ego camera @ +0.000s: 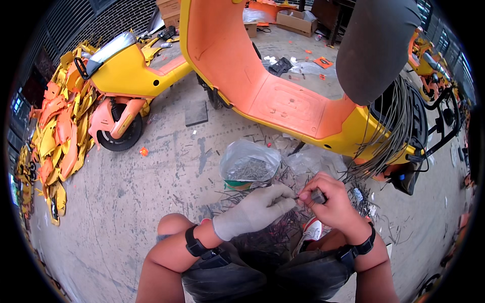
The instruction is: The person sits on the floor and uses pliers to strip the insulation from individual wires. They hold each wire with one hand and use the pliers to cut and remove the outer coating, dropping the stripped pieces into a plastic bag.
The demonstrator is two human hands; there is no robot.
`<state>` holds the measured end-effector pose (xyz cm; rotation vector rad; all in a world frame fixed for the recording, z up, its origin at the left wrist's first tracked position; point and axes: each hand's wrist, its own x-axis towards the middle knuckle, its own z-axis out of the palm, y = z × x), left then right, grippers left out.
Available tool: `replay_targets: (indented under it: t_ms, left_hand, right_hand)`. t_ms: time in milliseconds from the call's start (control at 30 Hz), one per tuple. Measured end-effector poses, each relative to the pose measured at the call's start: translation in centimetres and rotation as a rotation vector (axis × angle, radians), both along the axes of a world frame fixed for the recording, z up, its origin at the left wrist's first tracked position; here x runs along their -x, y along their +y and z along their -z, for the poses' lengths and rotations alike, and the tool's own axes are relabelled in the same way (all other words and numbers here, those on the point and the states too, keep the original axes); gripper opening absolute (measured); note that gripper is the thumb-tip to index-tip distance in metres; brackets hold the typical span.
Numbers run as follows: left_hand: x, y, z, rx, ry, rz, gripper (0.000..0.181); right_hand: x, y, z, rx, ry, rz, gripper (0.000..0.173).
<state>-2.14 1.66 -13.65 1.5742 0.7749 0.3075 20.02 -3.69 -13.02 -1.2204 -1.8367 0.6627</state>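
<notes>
My left hand [255,210], in a pale knit glove, pinches a small dark piece [296,197], too small to identify. Close against it, my bare right hand [329,202] is closed on a dark, blunt-ended tool handle [318,196]; the rest of that tool is hidden by my fingers. Just beyond my hands stands a bucket lined with a clear plastic bag [231,157], holding many small grey metal bits [252,170]. Cut dark strands [273,235] litter the floor under my hands and between my legs.
A yellow and orange scooter body [288,106] lies across the front, with a bundle of thin grey cables [398,125] draped over its right part. Another scooter [125,79] and a heap of body panels [64,128] are at the left. Cardboard boxes [295,23] stand farther back.
</notes>
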Motion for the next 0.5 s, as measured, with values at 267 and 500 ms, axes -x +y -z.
replay_targets:
  t_ms: [267, 500]
  left_hand:
    - [0.3, -0.3, -0.6, -0.274, -0.036, 0.029, 0.026]
    - [0.4, -0.6, -0.7, -0.196, -0.012, -0.041, 0.023]
  right_hand:
    - [-0.1, -0.1, -0.3, -0.002, -0.035, -0.008, 0.023]
    - [0.0, -0.1, -0.4, -0.016, -0.015, -0.043, 0.024]
